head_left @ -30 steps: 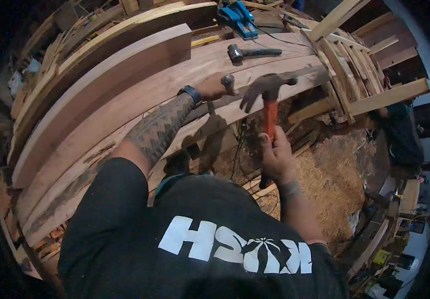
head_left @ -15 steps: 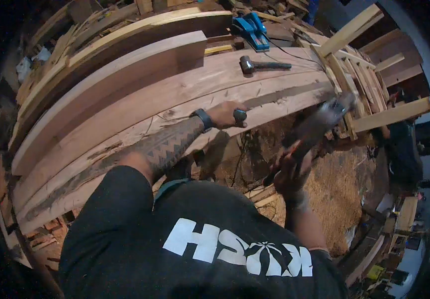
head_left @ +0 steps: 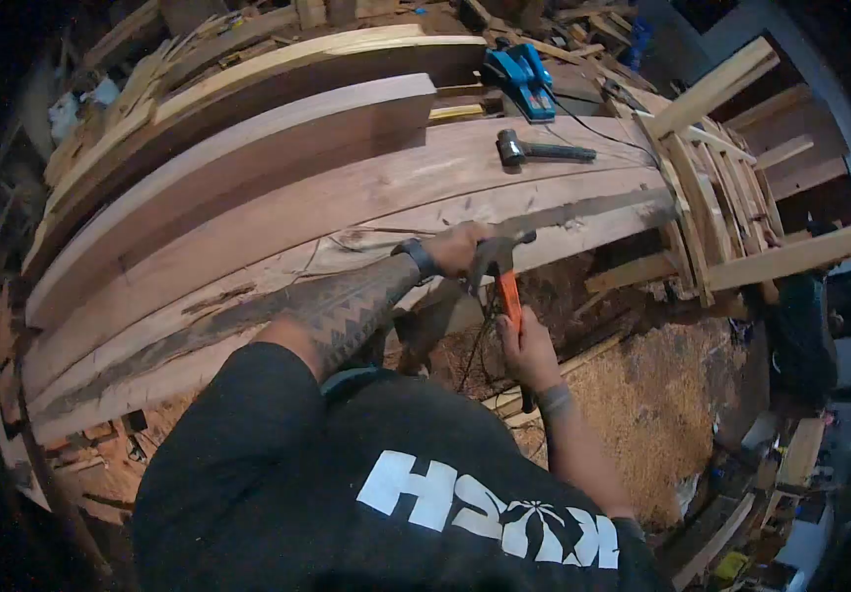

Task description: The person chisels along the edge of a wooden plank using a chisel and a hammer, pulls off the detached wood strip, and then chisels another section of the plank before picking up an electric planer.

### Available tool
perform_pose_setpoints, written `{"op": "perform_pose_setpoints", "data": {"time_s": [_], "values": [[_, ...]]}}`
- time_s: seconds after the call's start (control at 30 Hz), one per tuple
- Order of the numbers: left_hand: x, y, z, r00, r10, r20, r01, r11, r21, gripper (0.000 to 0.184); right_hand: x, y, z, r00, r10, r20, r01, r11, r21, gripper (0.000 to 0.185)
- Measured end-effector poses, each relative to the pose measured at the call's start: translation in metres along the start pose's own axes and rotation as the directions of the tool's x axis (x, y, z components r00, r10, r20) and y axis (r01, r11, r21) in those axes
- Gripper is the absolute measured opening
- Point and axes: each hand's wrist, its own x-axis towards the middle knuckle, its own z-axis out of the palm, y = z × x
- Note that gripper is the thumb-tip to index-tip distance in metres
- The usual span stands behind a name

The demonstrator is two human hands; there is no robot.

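Note:
My right hand (head_left: pixel 529 350) is closed around a hammer (head_left: pixel 507 288) with an orange and black handle. The hammer's dark metal head is up against my left hand (head_left: pixel 457 249), which is closed at the front edge of a long plank (head_left: pixel 376 219). What my left hand grips is hidden behind the hammer head; a dark rounded end stuck out of the fist a moment earlier. A dark, cracked streak runs along the plank near both hands. A black-handled mallet (head_left: pixel 549 151) lies farther back on the planks.
A blue power planer (head_left: pixel 522 81) with a cord sits at the back. Thick curved boards (head_left: pixel 238 163) stand on edge at left. At right is a wooden frame (head_left: pixel 711 187) with projecting legs; beyond it, a person in dark clothes (head_left: pixel 802 331). Sawdust (head_left: pixel 657 414) covers the floor.
My right hand has swung the hammer from the raised right side down and left to my left hand. My left hand stays at the plank's edge. The view has shifted slightly.

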Motion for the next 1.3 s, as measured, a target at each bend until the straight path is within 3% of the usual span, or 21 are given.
{"op": "perform_pose_setpoints", "data": {"time_s": [0.07, 0.17, 0.27, 0.3, 0.33, 0.4, 0.43, 0.47, 0.5, 0.53, 0.57, 0.6, 0.67, 0.7, 0.73, 0.8, 0.87, 1.0, 1.13, 1.2, 1.3], "values": [[0.008, -0.005, 0.002, 0.998, -0.056, -0.016, 0.053, 0.991, -0.126, 0.026, 0.005, -0.014, -0.012, 0.981, 0.159, 0.108, -0.164, 0.986, 0.035, 0.027], [0.007, -0.032, 0.016, 0.962, 0.241, -0.131, -0.212, 0.956, 0.201, 0.022, -0.021, 0.033, -0.002, 0.992, 0.071, 0.104, -0.093, 0.969, 0.228, 0.031], [0.006, -0.013, 0.001, 0.974, 0.226, -0.005, -0.222, 0.962, 0.159, 0.02, -0.069, 0.046, 0.005, 0.962, 0.243, 0.124, -0.261, 0.951, 0.165, 0.033], [0.009, -0.013, -0.005, 0.971, 0.236, 0.038, -0.239, 0.958, 0.159, 0.02, -0.082, 0.057, 0.006, 0.898, 0.375, 0.231, -0.414, 0.898, 0.149, 0.037], [0.012, -0.015, -0.009, 0.995, 0.104, 0.006, -0.103, 0.984, 0.146, 0.02, -0.096, 0.072, 0.008, 0.803, 0.495, 0.332, -0.557, 0.822, 0.118, 0.041], [0.028, -0.026, -0.024, 0.986, -0.163, -0.041, 0.167, 0.98, 0.107, 0.023, -0.131, 0.115, 0.016, 0.791, 0.533, 0.3, -0.472, 0.844, -0.255, 0.047], [0.057, -0.095, -0.041, 0.936, -0.24, -0.259, 0.299, 0.928, 0.221, 0.03, -0.152, 0.138, 0.021, 0.785, 0.553, 0.279, -0.413, 0.803, -0.43, 0.051], [0.069, -0.118, -0.064, 0.807, -0.355, -0.473, 0.466, 0.873, 0.14, 0.029, -0.172, 0.158, 0.025, 0.73, 0.614, 0.301, -0.452, 0.763, -0.462, 0.055], [0.069, -0.128, -0.094, 0.56, -0.485, -0.672, 0.563, 0.818, -0.121, 0.029, -0.192, 0.177, 0.025, 0.668, 0.671, 0.322, -0.483, 0.72, -0.499, 0.06], [0.057, -0.139, -0.123, 0.325, -0.592, -0.738, 0.425, 0.788, -0.445, 0.03, -0.216, 0.202, 0.025, 0.604, 0.722, 0.338, -0.505, 0.675, -0.538, 0.066], [0.039, -0.143, -0.151, 0.166, -0.633, -0.756, 0.263, 0.768, -0.584, 0.032, -0.255, 0.249, 0.03, 0.517, 0.754, 0.406, -0.526, 0.653, -0.545, 0.067], [0.022, -0.128, -0.168, 0.123, -0.621, -0.774, 0.204, 0.779, -0.592, 0.034, -0.291, 0.292, 0.034, 0.423, 0.776, 0.467, -0.542, 0.63, -0.556, 0.068], [-0.008, -0.089, -0.175, 0.581, -0.383, -0.718, 0.505, 0.862, -0.052, 0.033, -0.331, 0.305, 0.041, 0.346, 0.797, 0.496, -0.62, 0.591, -0.516, 0.067], [-0.016, -0.073, -0.168, 0.773, -0.339, -0.536, 0.523, 0.819, 0.236, 0.034, -0.341, 0.303, 0.043, 0.327, 0.806, 0.493, -0.663, 0.568, -0.489, 0.066], [-0.027, -0.064, -0.156, 0.894, -0.331, -0.302, 0.445, 0.744, 0.499, 0.037, -0.35, 0.299, 0.046, 0.317, 0.814, 0.487, -0.703, 0.546, -0.456, 0.065], [-0.041, -0.061, -0.118, 0.843, -0.537, -0.026, 0.389, 0.574, 0.72, 0.034, -0.356, 0.287, 0.048, 0.32, 0.812, 0.488, -0.75, 0.532, -0.393, 0.063], [-0.063, -0.087, -0.077, 0.906, -0.424, -0.009, 0.296, 0.618, 0.728, 0.033, -0.36, 0.291, 0.052, 0.336, 0.8, 0.497, -0.751, 0.546, -0.372, 0.062], [-0.063, -0.038, -0.032, 0.827, -0.532, -0.185, 0.489, 0.515, 0.704, 0.028, -0.341, 0.293, 0.052, 0.415, 0.737, 0.533, -0.664, 0.646, -0.376, 0.059], [-0.046, -0.053, -0.056, 0.873, -0.487, -0.035, 0.344, 0.563, 0.752, 0.023, -0.289, 0.284, 0.059, 0.588, 0.603, 0.54, -0.45, 0.798, -0.4, 0.056], [-0.021, -0.048, -0.076, 0.844, -0.535, 0.014, 0.303, 0.498, 0.813, 0.019, -0.251, 0.252, 0.057, 0.565, 0.707, 0.425, -0.609, 0.705, -0.363, 0.055], [0.038, -0.004, -0.098, 0.818, -0.51, 0.265, -0.058, 0.386, 0.921, 0.016, -0.217, 0.244, 0.064, 0.531, 0.747, 0.401, -0.677, 0.658, -0.33, 0.054]]}}
